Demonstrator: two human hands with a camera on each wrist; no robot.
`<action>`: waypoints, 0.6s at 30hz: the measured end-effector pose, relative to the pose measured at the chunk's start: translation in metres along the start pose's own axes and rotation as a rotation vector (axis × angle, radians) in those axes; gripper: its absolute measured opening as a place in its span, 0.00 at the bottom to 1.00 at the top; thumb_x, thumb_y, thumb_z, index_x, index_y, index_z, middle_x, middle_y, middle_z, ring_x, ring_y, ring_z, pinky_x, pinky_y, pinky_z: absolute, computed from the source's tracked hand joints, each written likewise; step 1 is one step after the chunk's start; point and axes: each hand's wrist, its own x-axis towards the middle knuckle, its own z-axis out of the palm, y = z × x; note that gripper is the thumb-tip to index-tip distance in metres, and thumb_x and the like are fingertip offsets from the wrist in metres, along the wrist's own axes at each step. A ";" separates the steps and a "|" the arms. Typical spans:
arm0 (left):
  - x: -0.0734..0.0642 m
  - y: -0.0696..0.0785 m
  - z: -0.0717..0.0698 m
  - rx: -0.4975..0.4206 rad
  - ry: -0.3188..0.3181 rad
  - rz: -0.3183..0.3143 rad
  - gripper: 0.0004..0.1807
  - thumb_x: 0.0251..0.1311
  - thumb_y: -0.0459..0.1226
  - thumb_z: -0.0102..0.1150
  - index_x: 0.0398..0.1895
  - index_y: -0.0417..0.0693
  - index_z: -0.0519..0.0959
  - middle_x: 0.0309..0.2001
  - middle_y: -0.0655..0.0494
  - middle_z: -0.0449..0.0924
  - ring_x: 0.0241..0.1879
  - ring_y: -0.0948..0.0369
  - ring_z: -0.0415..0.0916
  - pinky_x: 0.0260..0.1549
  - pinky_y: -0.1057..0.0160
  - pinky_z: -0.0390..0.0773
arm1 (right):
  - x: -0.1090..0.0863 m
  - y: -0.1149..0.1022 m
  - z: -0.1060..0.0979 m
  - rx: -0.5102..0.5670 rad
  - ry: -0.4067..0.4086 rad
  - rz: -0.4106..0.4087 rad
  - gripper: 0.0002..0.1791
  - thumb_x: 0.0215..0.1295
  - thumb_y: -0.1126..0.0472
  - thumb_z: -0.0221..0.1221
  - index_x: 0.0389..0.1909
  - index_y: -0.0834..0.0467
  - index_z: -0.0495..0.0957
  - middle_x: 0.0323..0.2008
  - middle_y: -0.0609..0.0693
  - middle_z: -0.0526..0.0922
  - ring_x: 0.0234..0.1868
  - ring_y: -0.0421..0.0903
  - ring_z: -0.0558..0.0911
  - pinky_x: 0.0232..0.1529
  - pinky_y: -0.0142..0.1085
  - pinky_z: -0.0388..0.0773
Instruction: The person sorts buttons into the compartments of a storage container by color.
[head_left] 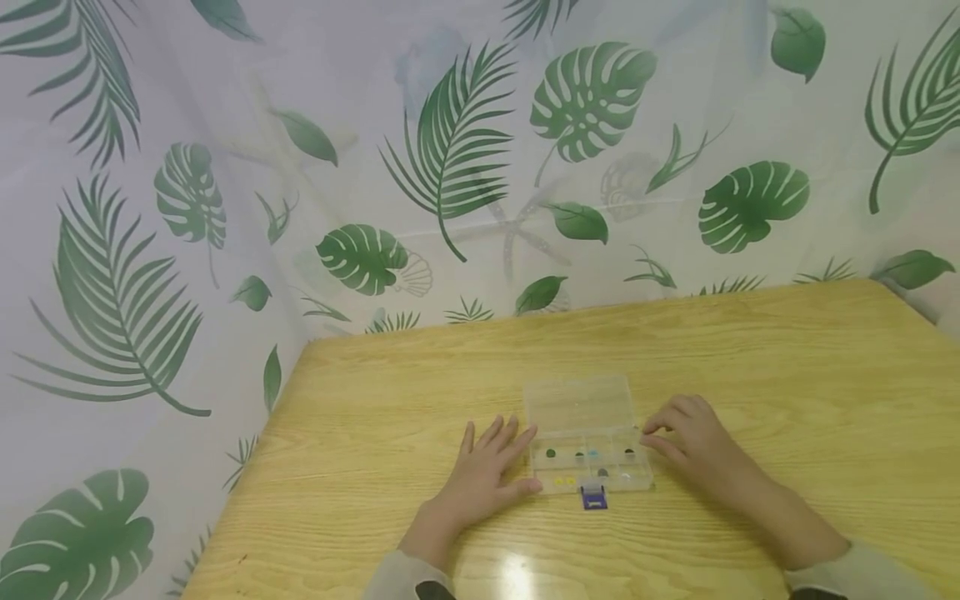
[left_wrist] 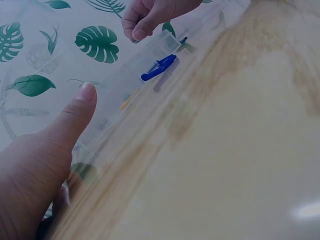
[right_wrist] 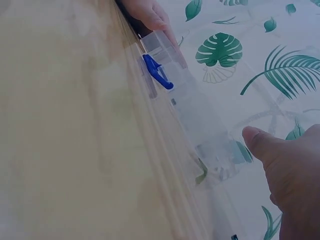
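Note:
A clear plastic compartment box lies on the table with its transparent lid raised at the back and a blue latch hanging at the front. Small dark, yellow and light-blue pieces sit in its compartments. My left hand rests at the box's left end, fingers spread, thumb near the front left corner. My right hand is by the right end, fingers bent, thumb and fingertips close together beside the back right corner. In the left wrist view its fingertips nearly meet above the box; whether they pinch something tiny cannot be told.
The wood-grain table extends around the box on all sides. Behind it and to the left hangs a pale cloth printed with green leaves. Light reflects off the table near its front edge.

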 end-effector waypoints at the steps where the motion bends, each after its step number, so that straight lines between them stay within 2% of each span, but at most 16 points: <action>1: 0.000 0.000 0.000 -0.001 0.000 -0.001 0.39 0.63 0.65 0.37 0.75 0.62 0.49 0.74 0.50 0.47 0.74 0.50 0.39 0.67 0.36 0.30 | 0.001 -0.001 0.001 -0.002 -0.003 0.002 0.05 0.54 0.60 0.64 0.29 0.55 0.78 0.30 0.43 0.75 0.36 0.43 0.70 0.40 0.32 0.66; 3: 0.000 0.001 0.000 -0.001 -0.002 -0.003 0.39 0.63 0.64 0.39 0.75 0.63 0.49 0.74 0.50 0.47 0.74 0.50 0.39 0.67 0.36 0.30 | 0.004 -0.003 0.004 0.008 -0.004 -0.008 0.06 0.58 0.57 0.62 0.29 0.56 0.78 0.31 0.42 0.74 0.36 0.43 0.69 0.40 0.33 0.66; 6: 0.000 0.000 -0.001 -0.001 0.000 -0.002 0.39 0.63 0.63 0.40 0.75 0.62 0.49 0.74 0.49 0.47 0.74 0.49 0.39 0.67 0.36 0.30 | 0.009 -0.006 0.009 0.033 0.026 -0.063 0.15 0.65 0.50 0.54 0.29 0.58 0.77 0.30 0.44 0.75 0.36 0.43 0.69 0.40 0.32 0.65; 12: 0.000 -0.001 0.001 -0.006 0.000 0.002 0.39 0.63 0.64 0.39 0.75 0.62 0.49 0.74 0.49 0.47 0.74 0.49 0.39 0.67 0.36 0.30 | 0.019 -0.015 0.020 0.054 0.022 -0.082 0.15 0.66 0.50 0.53 0.29 0.58 0.76 0.30 0.44 0.74 0.36 0.42 0.68 0.39 0.32 0.65; 16: 0.000 -0.002 0.002 -0.003 0.010 0.009 0.40 0.62 0.65 0.36 0.74 0.62 0.50 0.74 0.49 0.47 0.74 0.49 0.40 0.66 0.35 0.31 | 0.025 -0.016 0.030 0.048 0.084 -0.172 0.23 0.70 0.46 0.44 0.28 0.58 0.76 0.28 0.45 0.74 0.33 0.43 0.69 0.36 0.33 0.66; 18: 0.000 -0.001 0.002 -0.003 0.014 0.013 0.40 0.62 0.67 0.34 0.74 0.62 0.50 0.74 0.48 0.47 0.74 0.48 0.41 0.66 0.34 0.32 | 0.028 -0.017 0.034 0.047 0.112 -0.213 0.24 0.71 0.45 0.43 0.27 0.59 0.75 0.27 0.46 0.73 0.31 0.43 0.69 0.35 0.33 0.66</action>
